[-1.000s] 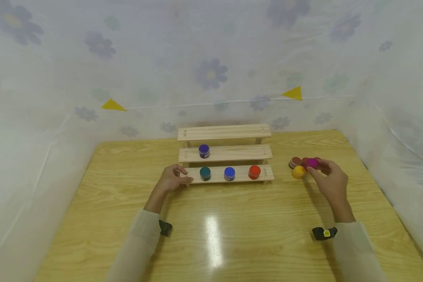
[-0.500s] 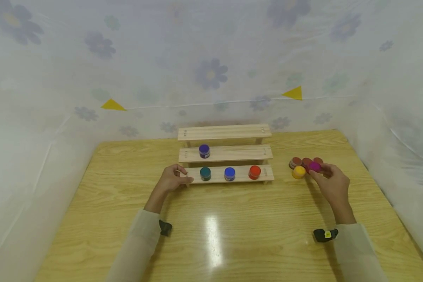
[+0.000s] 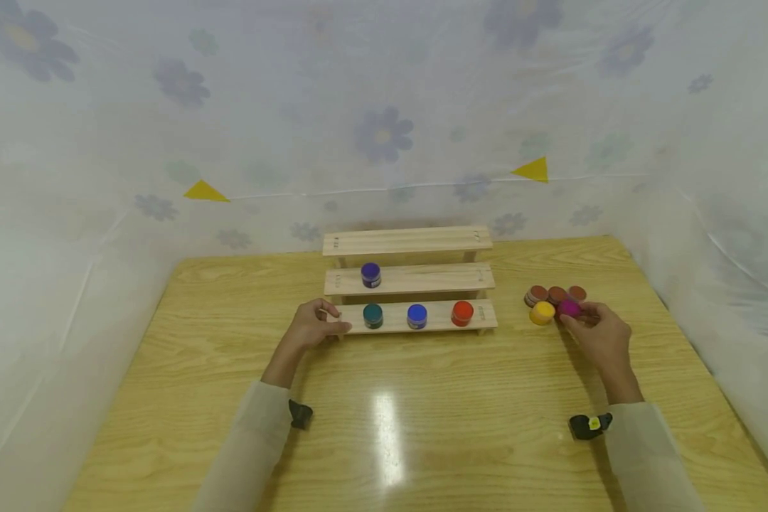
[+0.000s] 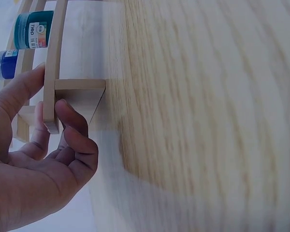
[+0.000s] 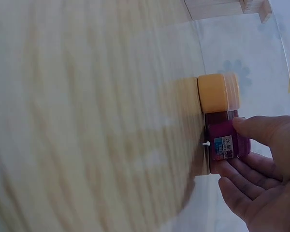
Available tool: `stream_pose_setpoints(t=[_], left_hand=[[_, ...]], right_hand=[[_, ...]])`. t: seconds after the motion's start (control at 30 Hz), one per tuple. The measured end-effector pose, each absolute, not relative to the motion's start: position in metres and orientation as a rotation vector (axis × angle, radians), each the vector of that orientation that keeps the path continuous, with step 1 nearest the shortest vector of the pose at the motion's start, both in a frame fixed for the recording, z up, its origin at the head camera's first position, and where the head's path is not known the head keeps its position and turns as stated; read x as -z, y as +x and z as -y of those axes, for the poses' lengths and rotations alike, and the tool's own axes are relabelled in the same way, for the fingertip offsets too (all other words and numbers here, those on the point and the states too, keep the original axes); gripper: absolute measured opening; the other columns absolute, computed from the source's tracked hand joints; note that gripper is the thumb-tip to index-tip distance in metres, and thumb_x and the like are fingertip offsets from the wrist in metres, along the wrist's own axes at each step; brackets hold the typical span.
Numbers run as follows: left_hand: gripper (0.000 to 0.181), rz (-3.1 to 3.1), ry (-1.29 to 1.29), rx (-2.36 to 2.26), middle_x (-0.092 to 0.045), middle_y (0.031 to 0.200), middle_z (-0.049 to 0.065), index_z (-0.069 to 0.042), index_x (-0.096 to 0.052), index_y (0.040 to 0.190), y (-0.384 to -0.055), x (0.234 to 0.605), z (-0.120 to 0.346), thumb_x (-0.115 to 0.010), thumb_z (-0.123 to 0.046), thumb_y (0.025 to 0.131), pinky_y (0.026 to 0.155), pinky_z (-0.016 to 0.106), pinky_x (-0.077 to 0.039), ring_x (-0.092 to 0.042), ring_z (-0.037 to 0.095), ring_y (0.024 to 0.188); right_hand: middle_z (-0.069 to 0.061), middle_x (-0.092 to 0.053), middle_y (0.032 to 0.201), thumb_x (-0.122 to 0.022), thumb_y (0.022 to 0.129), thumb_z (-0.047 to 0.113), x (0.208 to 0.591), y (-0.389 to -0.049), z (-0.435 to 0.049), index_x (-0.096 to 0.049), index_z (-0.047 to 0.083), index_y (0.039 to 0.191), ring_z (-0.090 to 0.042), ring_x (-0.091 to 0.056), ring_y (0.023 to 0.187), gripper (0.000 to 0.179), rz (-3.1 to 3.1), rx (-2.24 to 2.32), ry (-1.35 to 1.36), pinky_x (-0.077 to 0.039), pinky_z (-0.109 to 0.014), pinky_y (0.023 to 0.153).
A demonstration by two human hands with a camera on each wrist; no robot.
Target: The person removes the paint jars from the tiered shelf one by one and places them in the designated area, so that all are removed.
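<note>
A three-tier wooden display rack (image 3: 407,278) stands at the back of the table. My left hand (image 3: 311,324) grips the left end of its lowest board, thumb and fingers around the plank (image 4: 51,72). A green paint jar (image 3: 372,316), a blue jar (image 3: 417,316) and a red jar (image 3: 462,313) sit on that board. On the middle board is a violet jar (image 3: 370,274). To the right of the rack, my right hand (image 3: 600,334) pinches a magenta paint jar (image 5: 224,140) between thumb and fingers, close beside a yellow-orange jar (image 5: 213,94).
Several brown-lidded jars (image 3: 537,295) cluster on the table just behind the yellow-orange and magenta ones. A floral curtain (image 3: 384,135) with yellow triangles (image 3: 532,170) hangs behind the rack and along both sides. The wooden table (image 3: 461,427) stretches out in front.
My right hand has brought the magenta jar slightly right and then nearer to me, lower beside the yellow-orange jar. The brown lids behind it now show. My left hand stays on the rack.
</note>
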State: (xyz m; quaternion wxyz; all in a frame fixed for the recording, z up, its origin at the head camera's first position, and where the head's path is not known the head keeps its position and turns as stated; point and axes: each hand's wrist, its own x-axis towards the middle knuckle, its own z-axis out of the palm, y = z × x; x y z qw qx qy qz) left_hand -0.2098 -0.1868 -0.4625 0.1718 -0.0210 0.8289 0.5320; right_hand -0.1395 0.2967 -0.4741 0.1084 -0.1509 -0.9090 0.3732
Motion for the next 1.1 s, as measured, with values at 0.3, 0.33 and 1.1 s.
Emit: stream_pose_setpoints(t=[0.3, 0.33, 1.1], left_hand=[[0.032, -2.342, -0.064, -1.512, -0.036, 0.058, -0.002, -0.003, -0.056, 0.097, -0.21, 0.461, 0.187, -0.078, -0.014, 0.078, 0.051, 0.026, -0.039, -0.037, 0.011, 0.05], [0.032, -2.344, -0.064, -1.511, -0.036, 0.058, -0.002, -0.003, -0.056, 0.097, -0.21, 0.461, 0.187, -0.078, -0.015, 0.078, 0.05, 0.026, -0.038, -0.036, 0.011, 0.05], [0.035, -2.35, -0.048, -1.503, -0.035, 0.055, -0.003, 0.001, -0.055, 0.101, -0.206, 0.455, 0.186, -0.077, -0.015, 0.079, 0.051, 0.026, -0.038, -0.035, 0.011, 0.05]], right_hand=[[-0.033, -0.06, 0.114, -0.066, 0.089, 0.029, 0.476, -0.139, -0.295, -0.054, -0.01, 0.119, 0.025, -0.038, 0.07, 0.051, 2.679, -1.135, -0.448, -0.041, -0.001, 0.059], [-0.033, -0.06, 0.114, -0.066, 0.089, 0.03, 0.476, -0.139, -0.295, -0.053, -0.01, 0.119, 0.025, -0.037, 0.07, 0.051, 2.682, -1.133, -0.445, -0.041, -0.001, 0.059], [-0.028, -0.058, 0.121, -0.056, 0.093, 0.041, 0.458, -0.141, -0.296, -0.05, -0.008, 0.128, -0.021, -0.055, 0.1, 0.06, 2.71, -1.088, -0.397, -0.048, -0.023, 0.075]])
